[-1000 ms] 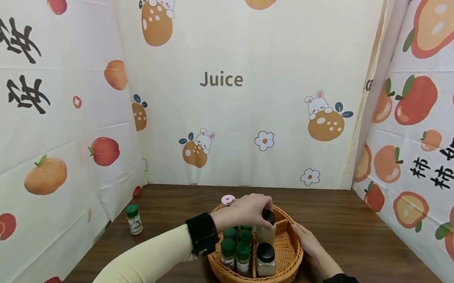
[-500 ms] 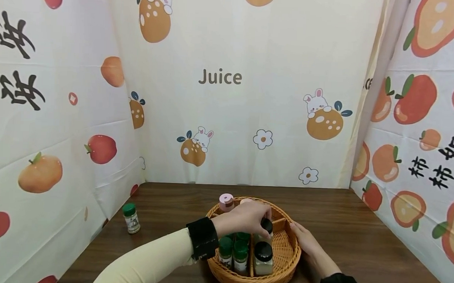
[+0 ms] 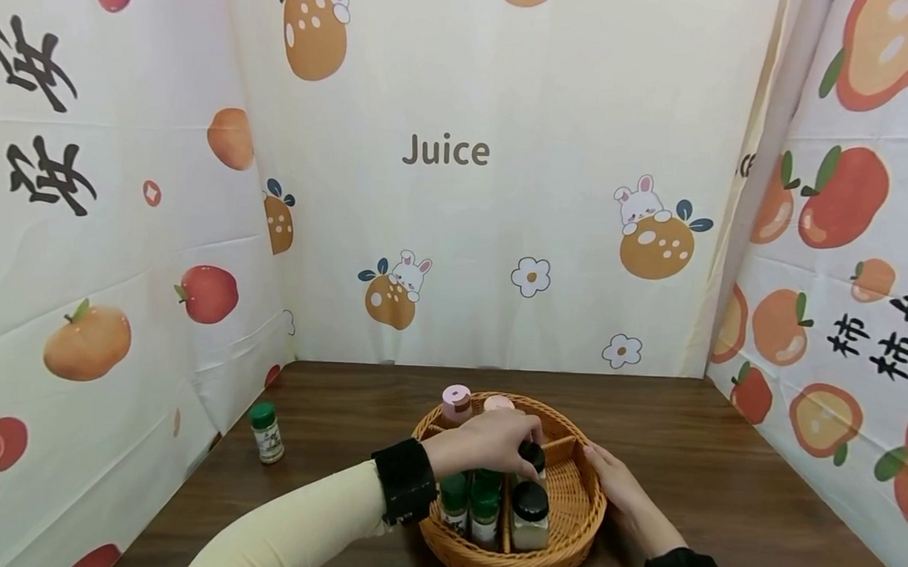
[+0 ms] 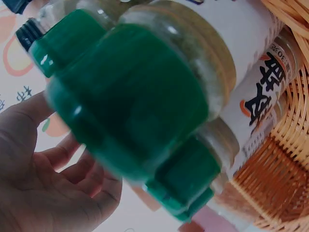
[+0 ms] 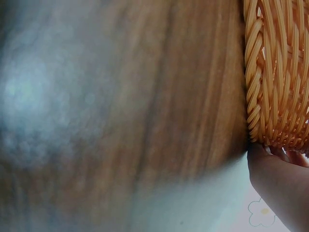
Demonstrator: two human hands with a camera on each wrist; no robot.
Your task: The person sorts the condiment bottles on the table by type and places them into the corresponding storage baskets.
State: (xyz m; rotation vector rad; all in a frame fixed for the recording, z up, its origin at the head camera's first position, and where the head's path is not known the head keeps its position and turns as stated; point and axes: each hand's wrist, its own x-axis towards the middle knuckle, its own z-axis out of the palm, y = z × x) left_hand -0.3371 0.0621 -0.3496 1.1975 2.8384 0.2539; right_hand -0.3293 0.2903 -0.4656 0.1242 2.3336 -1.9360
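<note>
A round wicker basket point(image 3: 594, 522) with dividers stands on the table. My left hand point(image 3: 489, 442) reaches over it and grips a black-capped jar point(image 3: 533, 457) by its cap, low in a front compartment. Right in front of that jar stands a second black-capped jar point(image 3: 530, 520). Several green-capped spice jars point(image 3: 485, 506) fill the compartment to the left. In the left wrist view, a green cap point(image 4: 130, 96) covers much of the scene beside my left hand point(image 4: 58, 169). My right hand point(image 3: 623, 494) holds the basket's right rim, its thumb point(image 5: 263, 162) against the weave.
Two pink-capped bottles point(image 3: 456, 404) stand in the rear of the basket. One more green-capped spice jar point(image 3: 267, 434) stands alone on the brown table point(image 3: 344, 413) at the left. Printed cloth walls point(image 3: 456, 233) enclose the back and sides.
My left hand has lowered the black-capped jar into the basket, behind the other black-capped one. The right hand stays on the rim. The head view has shifted slightly.
</note>
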